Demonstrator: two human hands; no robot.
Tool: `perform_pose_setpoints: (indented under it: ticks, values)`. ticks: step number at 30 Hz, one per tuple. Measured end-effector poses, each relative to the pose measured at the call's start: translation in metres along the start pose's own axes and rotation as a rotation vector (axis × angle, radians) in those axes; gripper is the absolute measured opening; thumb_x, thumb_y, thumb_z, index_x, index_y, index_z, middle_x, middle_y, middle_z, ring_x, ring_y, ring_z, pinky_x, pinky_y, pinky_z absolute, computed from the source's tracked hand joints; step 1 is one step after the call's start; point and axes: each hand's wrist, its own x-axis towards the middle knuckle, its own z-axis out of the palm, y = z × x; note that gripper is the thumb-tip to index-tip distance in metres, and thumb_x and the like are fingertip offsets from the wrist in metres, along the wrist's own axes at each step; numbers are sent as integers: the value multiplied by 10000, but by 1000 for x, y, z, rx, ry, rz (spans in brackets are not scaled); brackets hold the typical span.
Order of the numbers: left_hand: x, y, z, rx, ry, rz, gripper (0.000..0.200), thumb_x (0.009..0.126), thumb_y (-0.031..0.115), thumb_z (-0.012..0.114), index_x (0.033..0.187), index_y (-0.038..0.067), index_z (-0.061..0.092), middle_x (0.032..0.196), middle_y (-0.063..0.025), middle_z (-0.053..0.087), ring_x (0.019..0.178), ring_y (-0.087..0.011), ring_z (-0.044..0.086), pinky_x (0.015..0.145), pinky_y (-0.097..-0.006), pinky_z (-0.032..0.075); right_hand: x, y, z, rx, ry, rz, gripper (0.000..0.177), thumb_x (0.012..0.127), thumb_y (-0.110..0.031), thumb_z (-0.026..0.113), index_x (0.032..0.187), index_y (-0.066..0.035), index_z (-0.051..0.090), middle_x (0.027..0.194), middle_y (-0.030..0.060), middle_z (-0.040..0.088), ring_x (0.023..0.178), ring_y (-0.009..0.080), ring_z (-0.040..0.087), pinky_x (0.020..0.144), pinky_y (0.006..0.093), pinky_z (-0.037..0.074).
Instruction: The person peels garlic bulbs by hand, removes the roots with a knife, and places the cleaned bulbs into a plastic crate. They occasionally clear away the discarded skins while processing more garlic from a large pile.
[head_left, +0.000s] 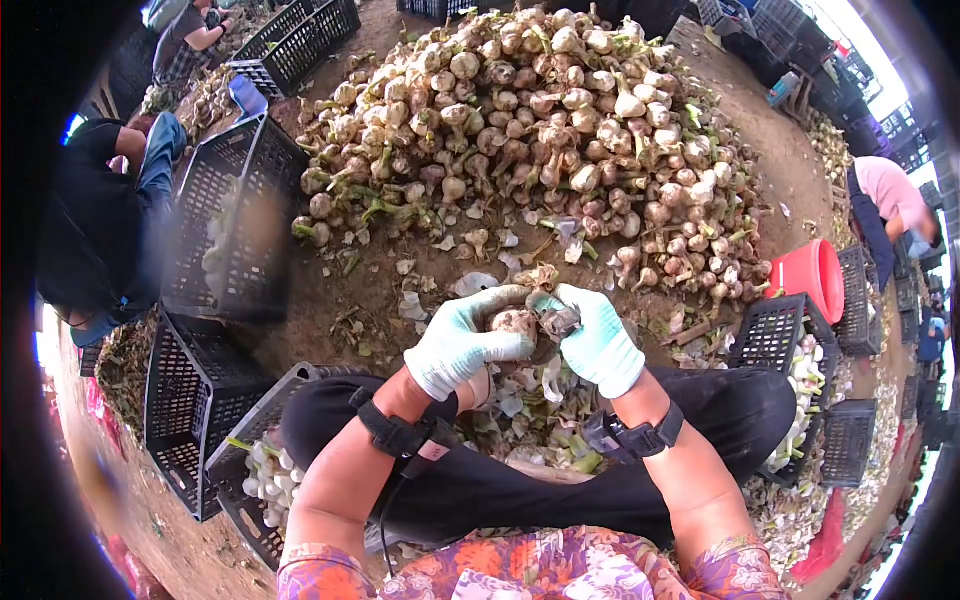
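Garlic bulb (515,322) being gripped
Clasped in the left hand (462,347), its stalk end (556,321), seemingly rightward, is being pinched by the right hand (603,345).

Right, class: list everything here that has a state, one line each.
garlic bulb: held between both hands.
left hand: gloved, shut on the bulb.
right hand: gloved, shut on the bulb.
garlic pile: heaped, skins on.
right crate: holds white bulbs.
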Motion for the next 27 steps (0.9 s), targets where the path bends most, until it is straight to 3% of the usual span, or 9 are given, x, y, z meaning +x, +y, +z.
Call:
perform_pose_setpoints:
  ticks: [7,10,11,14,17,19,22,26,27]
  values:
    - [6,2,-6,-61,-25,-28,558,648,-5,686,1167,3,481,1001,-50,573,865,-117,551,762,-256,452,2,35,2,148,14,-187,288,727,5,459,993,46,558,717,141,588,642,246,556,631,298,458]
    - [8,-1,-3,65,-26,3,566,640,-12,687,1168,0,483,1013,-40,566,884,-107,536,783,-252,441,1,44,10,986,20,546,147,705,46,437,811,35,539,608,84,496,541,157,450,539,253,413]
    - [9,-6,-3,128,-33,21,569,638,-15,687,1169,-1,483,1016,-37,564,892,-104,529,791,-251,437,-1,40,9,988,25,553,147,705,46,437,811,35,539,608,84,496,541,157,450,539,253,413]
    - [10,-6,-2,124,-51,-10,572,636,-19,688,1170,-4,482,1015,-35,565,894,-103,527,797,-252,434,-8,8,1,14,98,-11,125,686,40,475,797,34,531,653,146,530,572,224,498,568,283,425]
    - [7,-2,-2,37,-49,-73,576,635,-23,690,1171,-9,478,1002,-38,573,878,-107,538,797,-255,439,-11,8,-7,99,-3,50,326,674,36,453,986,65,544,856,203,607,852,306,587,789,330,443]
    - [8,-2,-2,-53,-65,-105,572,636,-20,694,1166,-14,479,996,-41,577,865,-115,548,796,-252,441,-10,22,-6,-2,39,-130,305,704,46,437,991,78,535,826,139,615,737,201,589,687,270,453]
    - [10,0,-5,-76,-113,-95,572,630,-18,692,1162,-13,482,1006,-47,573,877,-124,549,803,-250,437,-7,24,-12,594,-92,161,245,753,29,425,967,71,537,737,69,589,660,68,505,570,198,406]
    - [15,-9,-5,98,-99,-51,567,627,-17,684,1158,-14,485,1020,-48,564,901,-120,540,810,-248,430,-13,22,-13,544,-140,145,216,777,24,432,963,64,534,696,9,546,616,33,451,534,171,378]
    - [17,-12,-6,456,-94,176,568,622,-17,680,1156,-17,485,1024,-55,561,904,-120,536,811,-254,429,-15,16,-9,348,-22,71,182,767,-13,473,917,58,548,684,37,563,586,70,465,521,203,388]
